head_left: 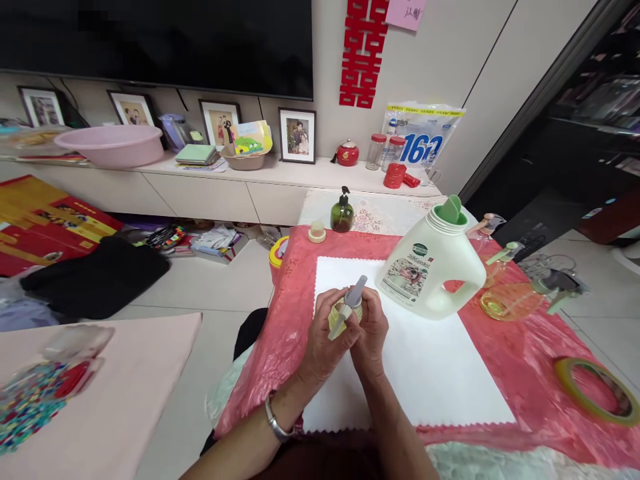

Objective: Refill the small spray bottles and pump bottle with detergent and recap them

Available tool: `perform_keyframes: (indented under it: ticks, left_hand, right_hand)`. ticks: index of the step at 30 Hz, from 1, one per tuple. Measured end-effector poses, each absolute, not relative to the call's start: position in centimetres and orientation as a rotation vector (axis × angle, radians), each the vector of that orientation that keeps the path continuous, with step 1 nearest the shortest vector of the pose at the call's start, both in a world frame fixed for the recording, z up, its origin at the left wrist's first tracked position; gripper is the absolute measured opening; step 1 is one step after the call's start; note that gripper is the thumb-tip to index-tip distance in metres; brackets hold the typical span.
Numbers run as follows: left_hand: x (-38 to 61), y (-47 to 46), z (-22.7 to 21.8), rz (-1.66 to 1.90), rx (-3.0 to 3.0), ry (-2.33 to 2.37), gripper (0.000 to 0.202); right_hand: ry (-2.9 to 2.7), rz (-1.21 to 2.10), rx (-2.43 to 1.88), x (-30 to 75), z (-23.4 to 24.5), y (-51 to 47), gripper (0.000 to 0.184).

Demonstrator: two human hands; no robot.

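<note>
Close above a white sheet [430,373], I hold a small pump bottle with pale yellow liquid and a grey pump top [356,293]. My left hand [323,333] is wrapped round its left side, thumb near a pale nozzle-like piece [341,320] that slants down to the left. Round its other side closes my right hand [374,327]. The fingers cover much of the bottle. Just right of my hands stands a large pale green detergent jug [430,267], with a green spout [451,209] in its neck. A pale cap [317,231] lies beyond on the red cloth.
Behind the sheet is a dark green pump bottle [342,215]. Several spray bottles, one with orange liquid [510,302], are right of the jug. A tape roll [597,390] lies at the right on the red table covering [270,360]. Small coloured pieces [33,403] cover part of another table.
</note>
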State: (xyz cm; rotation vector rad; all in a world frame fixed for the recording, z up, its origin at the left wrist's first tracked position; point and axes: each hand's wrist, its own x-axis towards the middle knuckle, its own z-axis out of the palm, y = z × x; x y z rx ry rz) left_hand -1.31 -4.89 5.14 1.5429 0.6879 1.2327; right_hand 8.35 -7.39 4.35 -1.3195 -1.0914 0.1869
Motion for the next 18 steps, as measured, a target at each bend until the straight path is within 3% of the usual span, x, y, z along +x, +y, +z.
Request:
perform_keyframes:
  ticks: [6,11,18]
  left_hand:
    - [-0.5,-5.5,6.8,1.197,1.271,0.727,0.052]
    - [-0.6,-5.5,7.8,1.217,1.284,0.771,0.034]
    - [-0.5,-5.0,7.1,1.201,1.246,0.773,0.031]
  right_hand:
    - [-1.086,0.127,-1.363,7.9,4.6,-7.6,0.028]
    - [-1.128,0.152,-1.335,8.0,4.5,-7.7,0.028]
    - [-1.245,0.368,-1.214,9.6,5.0,-8.6,0.039]
